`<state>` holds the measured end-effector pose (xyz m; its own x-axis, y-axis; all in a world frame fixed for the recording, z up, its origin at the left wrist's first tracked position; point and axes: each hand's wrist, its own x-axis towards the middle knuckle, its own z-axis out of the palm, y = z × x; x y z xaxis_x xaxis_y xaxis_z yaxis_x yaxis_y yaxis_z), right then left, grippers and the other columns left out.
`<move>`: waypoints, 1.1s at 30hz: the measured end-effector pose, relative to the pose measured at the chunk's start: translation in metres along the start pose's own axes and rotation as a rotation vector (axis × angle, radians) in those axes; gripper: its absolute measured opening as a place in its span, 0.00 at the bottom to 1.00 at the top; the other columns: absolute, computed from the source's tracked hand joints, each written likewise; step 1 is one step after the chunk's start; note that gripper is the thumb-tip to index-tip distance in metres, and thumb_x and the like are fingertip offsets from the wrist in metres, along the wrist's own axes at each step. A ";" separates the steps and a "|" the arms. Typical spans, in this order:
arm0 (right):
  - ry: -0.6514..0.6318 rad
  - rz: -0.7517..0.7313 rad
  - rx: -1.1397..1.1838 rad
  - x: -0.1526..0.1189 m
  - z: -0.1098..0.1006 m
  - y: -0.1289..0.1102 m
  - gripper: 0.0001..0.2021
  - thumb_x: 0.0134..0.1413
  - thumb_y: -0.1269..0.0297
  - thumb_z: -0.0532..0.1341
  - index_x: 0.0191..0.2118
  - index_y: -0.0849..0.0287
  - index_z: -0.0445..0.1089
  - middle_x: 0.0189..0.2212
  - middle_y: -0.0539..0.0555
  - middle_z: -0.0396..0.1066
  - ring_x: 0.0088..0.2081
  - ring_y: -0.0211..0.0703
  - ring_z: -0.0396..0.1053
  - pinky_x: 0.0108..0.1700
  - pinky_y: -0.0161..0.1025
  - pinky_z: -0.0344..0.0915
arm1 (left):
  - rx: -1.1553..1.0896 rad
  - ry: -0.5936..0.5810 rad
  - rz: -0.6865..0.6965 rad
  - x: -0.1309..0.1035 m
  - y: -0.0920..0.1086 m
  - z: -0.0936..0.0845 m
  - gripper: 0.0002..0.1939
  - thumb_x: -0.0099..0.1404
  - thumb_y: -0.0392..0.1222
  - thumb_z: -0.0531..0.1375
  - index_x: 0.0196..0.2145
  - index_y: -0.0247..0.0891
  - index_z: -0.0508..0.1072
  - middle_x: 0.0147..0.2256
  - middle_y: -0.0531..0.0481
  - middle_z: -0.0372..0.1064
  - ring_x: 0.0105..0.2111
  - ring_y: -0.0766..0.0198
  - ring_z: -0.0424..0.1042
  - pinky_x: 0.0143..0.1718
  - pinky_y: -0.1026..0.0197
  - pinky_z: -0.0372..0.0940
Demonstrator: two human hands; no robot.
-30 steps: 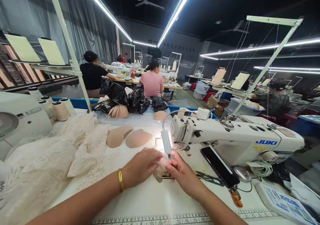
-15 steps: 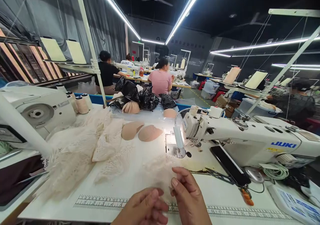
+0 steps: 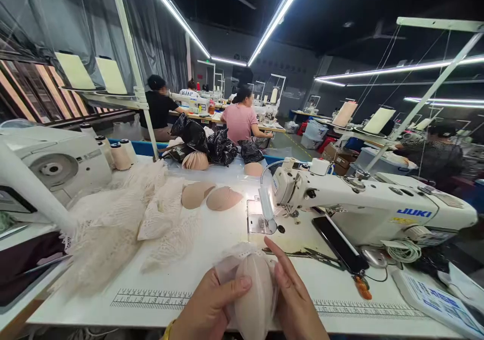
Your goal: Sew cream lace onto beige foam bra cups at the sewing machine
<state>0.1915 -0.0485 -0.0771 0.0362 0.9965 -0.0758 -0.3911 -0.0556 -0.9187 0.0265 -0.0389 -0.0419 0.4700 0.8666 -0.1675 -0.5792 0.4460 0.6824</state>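
Observation:
A beige bra cup (image 3: 257,294) under sheer pale fabric (image 3: 230,256) is held upright over the front edge of the table. My left hand (image 3: 214,298) grips its left side, thumb pressed on the front and fingers hidden behind. Against the cup's right side lies my right hand (image 3: 297,294), its visible fingers stretched out. Beyond both hands is the needle area of a white sewing machine (image 3: 340,193), its small lamp lit. Two stacks of beige bra cups, the left stack (image 3: 193,195) and the right stack (image 3: 223,199), lie on the table behind.
Pale lace pieces (image 3: 109,234) are heaped at left. A phone (image 3: 336,244), scissors (image 3: 323,258) and a coil of cord (image 3: 401,251) lie at right. A printed ruler (image 3: 151,298) runs along the front edge. Several people sit at other machines, including a person in pink (image 3: 239,123).
The bra cup with its sheer fabric has come up between my hands, and my left hand has closed on it. My right hand has moved slightly right, fingers straighter. The view has shifted slightly.

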 end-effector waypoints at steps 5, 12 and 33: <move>0.041 0.007 0.142 -0.003 0.006 0.014 0.39 0.48 0.53 0.77 0.63 0.49 0.64 0.52 0.57 0.79 0.53 0.55 0.76 0.58 0.50 0.69 | -0.063 0.160 0.113 0.009 0.000 -0.001 0.18 0.63 0.49 0.72 0.47 0.37 0.83 0.47 0.39 0.79 0.50 0.47 0.75 0.51 0.53 0.70; 0.093 -0.039 0.112 0.001 -0.001 0.015 0.39 0.46 0.52 0.78 0.61 0.51 0.63 0.46 0.57 0.81 0.46 0.53 0.78 0.49 0.46 0.74 | -0.028 0.198 0.132 0.018 -0.007 0.001 0.19 0.60 0.51 0.74 0.44 0.35 0.84 0.45 0.39 0.80 0.49 0.48 0.76 0.50 0.55 0.71; -0.194 -0.050 -0.160 0.006 -0.040 0.018 0.62 0.49 0.43 0.74 0.76 0.50 0.32 0.41 0.55 0.78 0.42 0.53 0.78 0.49 0.52 0.72 | 0.202 -0.051 -0.004 0.034 0.013 0.012 0.19 0.68 0.53 0.64 0.48 0.36 0.78 0.40 0.39 0.78 0.43 0.47 0.78 0.47 0.50 0.70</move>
<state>0.2212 -0.0461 -0.1092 -0.1310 0.9908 0.0329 -0.2423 0.0002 -0.9702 0.0434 -0.0064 -0.0299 0.5082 0.8502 -0.1375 -0.4343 0.3909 0.8115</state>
